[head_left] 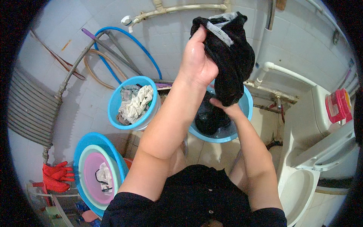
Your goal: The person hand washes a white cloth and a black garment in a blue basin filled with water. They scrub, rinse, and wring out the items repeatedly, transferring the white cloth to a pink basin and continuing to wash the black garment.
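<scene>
The left hand (196, 62) is raised high, wet, fingers closed in a grip; the right hand (227, 109) sits lower, fingers pinched, both forearms bare

Light was even and cool, fairly bright, seeming to fall from overhead. Soft shadows only, under the forearms. Wet sheen showed on the left hand (196, 62). The black garment (227, 56) it gripped read as a near-solid dark mass, folds barely resolved. Faint glare lay on the white tiled wall (166, 41) behind the hand. Heavy fisheye bending toward the rim; a black vignette filled all the corners. Centre was sharp, edges softer.
</scene>
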Tool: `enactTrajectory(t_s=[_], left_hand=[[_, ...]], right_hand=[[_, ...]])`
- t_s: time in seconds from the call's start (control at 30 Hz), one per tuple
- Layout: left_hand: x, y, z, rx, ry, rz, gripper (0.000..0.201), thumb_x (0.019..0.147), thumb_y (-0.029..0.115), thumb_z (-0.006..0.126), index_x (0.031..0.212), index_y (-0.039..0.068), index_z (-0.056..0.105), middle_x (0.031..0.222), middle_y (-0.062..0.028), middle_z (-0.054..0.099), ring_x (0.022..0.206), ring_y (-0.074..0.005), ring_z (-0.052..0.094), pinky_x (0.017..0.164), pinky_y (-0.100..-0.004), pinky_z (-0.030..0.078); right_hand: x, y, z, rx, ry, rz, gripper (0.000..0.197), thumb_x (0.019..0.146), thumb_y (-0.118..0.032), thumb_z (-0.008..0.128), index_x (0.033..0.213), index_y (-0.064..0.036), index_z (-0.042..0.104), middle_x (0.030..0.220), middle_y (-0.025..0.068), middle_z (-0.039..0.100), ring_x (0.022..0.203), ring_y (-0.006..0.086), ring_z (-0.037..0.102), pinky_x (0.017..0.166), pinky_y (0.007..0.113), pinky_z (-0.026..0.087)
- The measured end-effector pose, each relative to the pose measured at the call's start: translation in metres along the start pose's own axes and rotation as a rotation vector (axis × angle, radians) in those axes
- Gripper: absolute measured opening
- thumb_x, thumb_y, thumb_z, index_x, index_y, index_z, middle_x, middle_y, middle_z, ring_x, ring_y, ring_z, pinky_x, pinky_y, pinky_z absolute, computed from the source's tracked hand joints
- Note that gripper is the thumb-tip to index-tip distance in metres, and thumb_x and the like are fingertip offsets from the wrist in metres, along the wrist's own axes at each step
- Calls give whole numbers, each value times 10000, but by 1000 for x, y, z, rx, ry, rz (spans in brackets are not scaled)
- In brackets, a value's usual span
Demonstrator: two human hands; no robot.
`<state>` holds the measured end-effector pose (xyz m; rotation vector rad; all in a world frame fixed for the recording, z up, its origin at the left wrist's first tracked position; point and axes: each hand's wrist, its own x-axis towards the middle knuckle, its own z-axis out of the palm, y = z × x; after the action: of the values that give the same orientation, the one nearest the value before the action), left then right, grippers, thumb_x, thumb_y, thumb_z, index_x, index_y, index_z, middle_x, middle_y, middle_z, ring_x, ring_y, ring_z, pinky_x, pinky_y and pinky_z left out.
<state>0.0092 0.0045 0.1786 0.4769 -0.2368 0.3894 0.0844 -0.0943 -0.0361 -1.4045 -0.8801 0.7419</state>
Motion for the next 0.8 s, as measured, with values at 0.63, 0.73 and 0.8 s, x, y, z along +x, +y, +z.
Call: enactTrajectory(t_s=[0.63,0.73,0.8], left_hand=[[-105,-123,-332,2372,422,-761,640,829,62,463,1399,272,262,1438,-105,207,1199,-381,361,950,-512,373],[-107,-118,-355,2316,346,-845,598,836,126,477,1391,245,287,1439,-100,206,1221,-410,328,994,-511,326],[-102,-113,-361,2237,361,-940,582,836,159,487,1383,236,303,1440,-97,204,1236,-412,311,1004,-515,306]], right_hand=[[9,132,15,-1447,-122,528,767,808,-51,540,1425,-310,165,1380,232,288,1085,369,526,846,448,481],[30,163,0,-1431,-276,718,749,812,-78,545,1429,-279,170,1404,192,274,1170,370,463,908,471,439],[34,152,-8,-1299,-232,762,740,788,-78,551,1423,-234,204,1368,182,352,1158,367,478,930,467,422]])
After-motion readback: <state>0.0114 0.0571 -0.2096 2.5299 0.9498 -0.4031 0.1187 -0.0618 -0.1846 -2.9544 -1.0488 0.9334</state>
